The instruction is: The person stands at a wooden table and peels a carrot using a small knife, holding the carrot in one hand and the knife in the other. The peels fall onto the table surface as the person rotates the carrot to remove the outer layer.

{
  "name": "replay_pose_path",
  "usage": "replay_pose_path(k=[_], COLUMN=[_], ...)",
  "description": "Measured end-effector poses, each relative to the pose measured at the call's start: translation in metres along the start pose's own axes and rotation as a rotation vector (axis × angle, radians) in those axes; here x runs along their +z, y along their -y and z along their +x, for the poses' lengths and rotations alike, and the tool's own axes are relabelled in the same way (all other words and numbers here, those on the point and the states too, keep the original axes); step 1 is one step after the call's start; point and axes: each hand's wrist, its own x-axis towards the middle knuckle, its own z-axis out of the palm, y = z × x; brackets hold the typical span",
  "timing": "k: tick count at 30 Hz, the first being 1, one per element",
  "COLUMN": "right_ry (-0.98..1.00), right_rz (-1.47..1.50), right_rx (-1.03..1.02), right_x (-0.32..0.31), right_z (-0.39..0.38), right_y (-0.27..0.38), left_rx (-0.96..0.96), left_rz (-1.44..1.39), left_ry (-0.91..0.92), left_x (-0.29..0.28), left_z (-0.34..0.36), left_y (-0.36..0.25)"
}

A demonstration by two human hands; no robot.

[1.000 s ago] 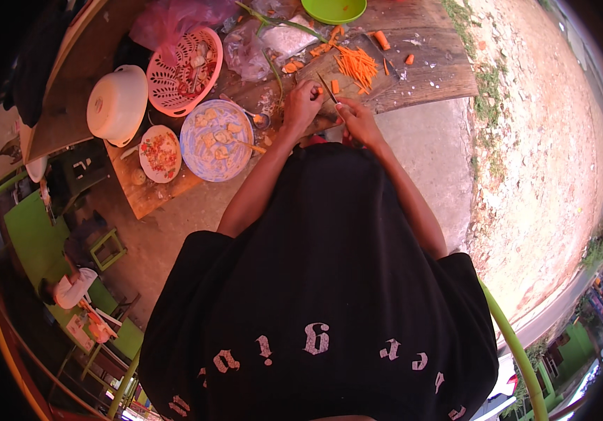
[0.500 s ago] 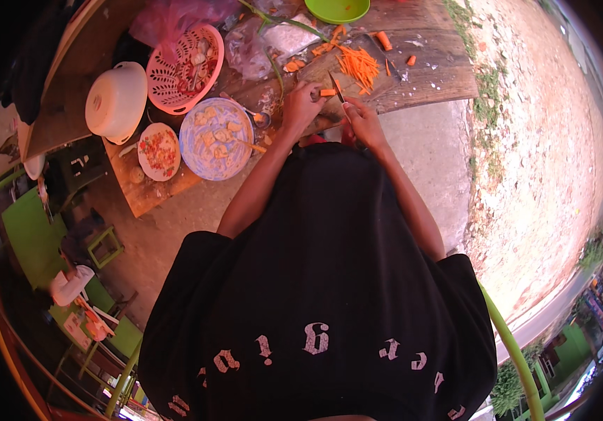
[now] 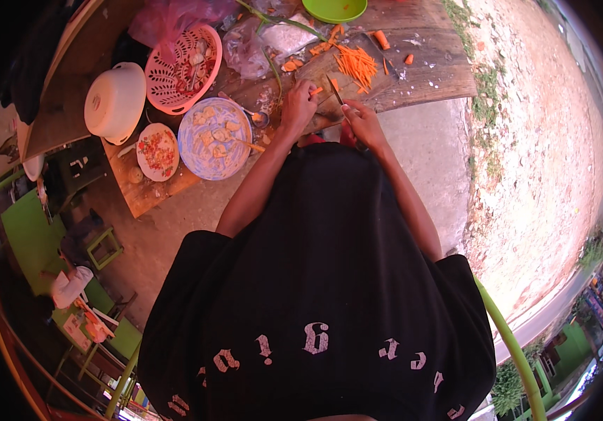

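My left hand (image 3: pixel 300 105) is closed on an orange carrot piece (image 3: pixel 316 91) at the near side of a worn cutting board (image 3: pixel 383 83). My right hand (image 3: pixel 363 123) grips a knife (image 3: pixel 335 89) by its handle, the blade pointing up and leftward beside the piece. Just beyond lies a pile of carrot strips (image 3: pixel 356 67) with scattered peelings. A carrot chunk (image 3: pixel 381 40) and a smaller one (image 3: pixel 409 59) lie to the right on the wooden table (image 3: pixel 441 74).
Around the left are a pink colander (image 3: pixel 171 84), pale tub (image 3: pixel 108 98), plate of chopped bits (image 3: pixel 157 154), bowl of batter (image 3: pixel 213 161), spoon (image 3: pixel 259 119) and plastic bags (image 3: pixel 245 45). A green bowl (image 3: pixel 333 8) stands behind. Another person (image 3: pixel 70 288) is at the green bench, lower left.
The knife blade swung a little right, then slightly back left. My left hand has moved only slightly around the carrot piece. The other person's arm and body shifted a little.
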Motion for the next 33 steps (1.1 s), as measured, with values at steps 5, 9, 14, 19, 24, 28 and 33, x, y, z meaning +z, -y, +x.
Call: replay_pose_path(k=[5,9,14,19,24,28,33], right_ry=[0.014,0.06,0.034,0.036,0.023,0.053,0.013], right_rz=[-0.003,-0.026,-0.015,0.006,0.102,-0.018,-0.086], right_rx=[0.004,0.008,0.042,0.027,0.039,-0.034,-0.084], right_x=[0.0,-0.001,0.002,0.002,0.007,0.008,0.01], right_z=[0.002,0.006,0.001,0.006,0.01,0.008,0.0], right_y=[-0.005,-0.014,-0.008,-0.012,-0.019,-0.017,-0.008], left_rx=[0.124,0.037,-0.094,-0.247,-0.247,0.005,0.117], left_rz=[0.084,0.044,0.031,-0.024,-0.029,0.084,0.044], left_ry=[0.001,0.088,0.067,0.007,0.082,0.046,0.062], left_x=[-0.006,-0.005,-0.004,0.001,-0.007,-0.001,-0.002], left_z=[-0.002,-0.004,0.003,0.008,0.012,0.013,0.006], left_y=[-0.002,0.004,-0.006,-0.01,-0.017,-0.012,-0.003])
